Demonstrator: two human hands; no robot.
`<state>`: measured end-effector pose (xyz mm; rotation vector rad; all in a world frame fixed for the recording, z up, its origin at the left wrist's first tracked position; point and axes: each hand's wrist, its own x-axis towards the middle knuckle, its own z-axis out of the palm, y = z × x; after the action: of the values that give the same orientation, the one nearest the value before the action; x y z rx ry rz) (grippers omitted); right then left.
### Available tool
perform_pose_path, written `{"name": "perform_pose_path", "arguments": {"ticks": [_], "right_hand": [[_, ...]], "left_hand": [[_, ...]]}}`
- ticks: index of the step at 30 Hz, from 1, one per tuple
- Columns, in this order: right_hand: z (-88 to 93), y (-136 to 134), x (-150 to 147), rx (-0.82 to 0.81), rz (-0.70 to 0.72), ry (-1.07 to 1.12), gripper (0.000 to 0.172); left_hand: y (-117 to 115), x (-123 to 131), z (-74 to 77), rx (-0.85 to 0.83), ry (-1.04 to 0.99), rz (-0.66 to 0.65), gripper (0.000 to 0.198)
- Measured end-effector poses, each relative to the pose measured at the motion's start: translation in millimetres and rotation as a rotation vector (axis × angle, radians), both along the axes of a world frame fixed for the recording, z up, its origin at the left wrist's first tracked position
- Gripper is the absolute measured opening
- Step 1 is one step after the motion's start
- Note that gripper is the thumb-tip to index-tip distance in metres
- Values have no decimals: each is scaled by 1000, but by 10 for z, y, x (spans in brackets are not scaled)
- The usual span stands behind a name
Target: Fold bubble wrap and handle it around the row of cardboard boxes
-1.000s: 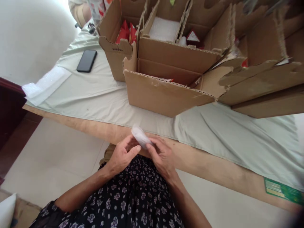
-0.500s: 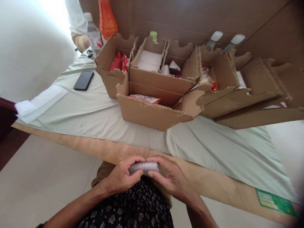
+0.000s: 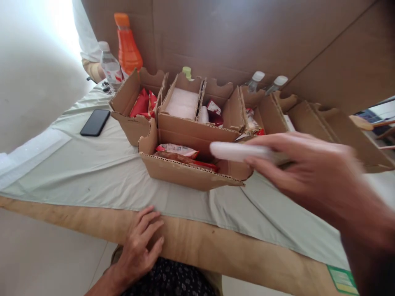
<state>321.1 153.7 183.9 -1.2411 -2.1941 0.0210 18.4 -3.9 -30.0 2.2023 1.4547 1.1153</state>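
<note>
My right hand [image 3: 305,168] is raised over the table, blurred by motion, with its fingers closed round a white bubble-wrapped roll [image 3: 237,151]. The roll's free end points left, above the front cardboard box [image 3: 185,172] that holds red and white snack packets [image 3: 177,150]. My left hand [image 3: 140,246] lies flat, fingers spread, on the bare wooden table edge [image 3: 216,250] near my lap, holding nothing.
Several open cardboard boxes [image 3: 129,102] stand in rows on a pale green cloth [image 3: 92,164]; one holds white bubble wrap [image 3: 182,102]. A black phone [image 3: 95,122] lies at left. An orange bottle [image 3: 126,43] and clear bottles [image 3: 109,68] stand behind. Another person's arm [image 3: 91,70] shows far left.
Both hands held the wrapped roll at my lap. Now my right hand has carried it up and forward over the boxes, and my left hand has let go and rests on the table edge.
</note>
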Motion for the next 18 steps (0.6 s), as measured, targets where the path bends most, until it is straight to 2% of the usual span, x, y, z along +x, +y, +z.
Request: {"name": "perform_pose_path", "arguments": {"ticks": [3, 6, 8, 11, 14, 16, 18], "right_hand": [[-250, 485, -206, -48, 248, -280, 42], [-421, 716, -369, -29, 277, -601, 36], [-372, 734, -463, -86, 250, -814, 22], [-153, 687, -591, -262, 197, -1030, 4], [-13, 677, -685, -359, 126, -1116, 12], [-35, 707, -730, -395, 93, -1141, 18], [-134, 754, -772, -444, 106, -1154, 21]], "left_hand": [[-51, 24, -89, 47, 20, 44, 29], [-55, 8, -136, 78, 13, 40, 32], [-46, -19, -173, 112, 18, 21, 34], [-26, -65, -238, 174, 36, -7, 34], [3, -106, -283, 214, 82, -57, 34], [20, -127, -290, 222, 113, -79, 34], [32, -141, -284, 225, 135, -92, 34]]}}
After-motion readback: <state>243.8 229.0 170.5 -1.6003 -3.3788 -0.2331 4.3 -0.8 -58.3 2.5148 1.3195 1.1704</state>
